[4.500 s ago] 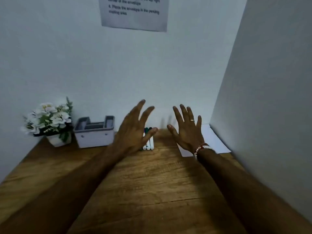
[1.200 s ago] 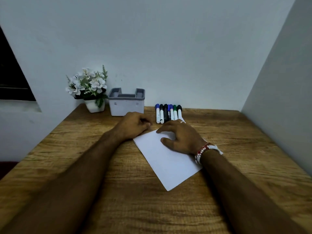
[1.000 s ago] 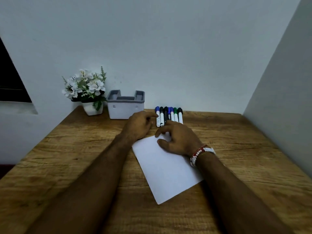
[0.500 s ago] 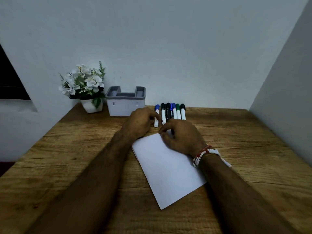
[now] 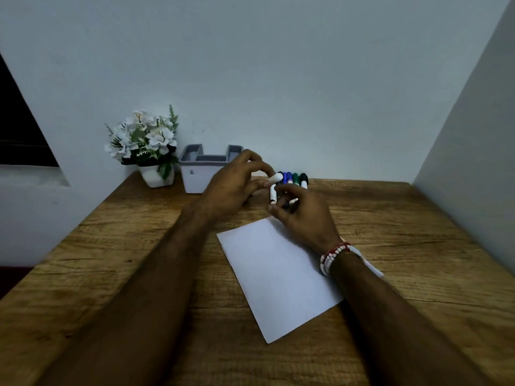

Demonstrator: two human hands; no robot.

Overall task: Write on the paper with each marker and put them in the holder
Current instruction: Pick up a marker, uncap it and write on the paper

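Note:
A white paper point(image 5: 274, 274) lies slanted on the wooden desk point(image 5: 404, 246). Several markers point(image 5: 296, 179) with black, blue and green caps lie in a row by the back wall, right of the grey holder point(image 5: 195, 178). My left hand point(image 5: 235, 188) is raised above the row's left end and pinches a marker point(image 5: 276, 178) whose white end shows at my fingertips. My right hand point(image 5: 303, 215) hovers over the paper's far corner, its fingers curled over the near ends of the row, pinching what looks like a dark marker point(image 5: 285, 204).
A white pot of white flowers point(image 5: 145, 140) stands left of the holder against the wall. A side wall closes the desk on the right. The desk's left edge runs diagonally toward me. A beaded bracelet point(image 5: 333, 259) sits on my right wrist.
Both hands left the paper after sliding it to the desk's middle. My left hand lifted a marker from the row's left end, and my right hand rose to the markers.

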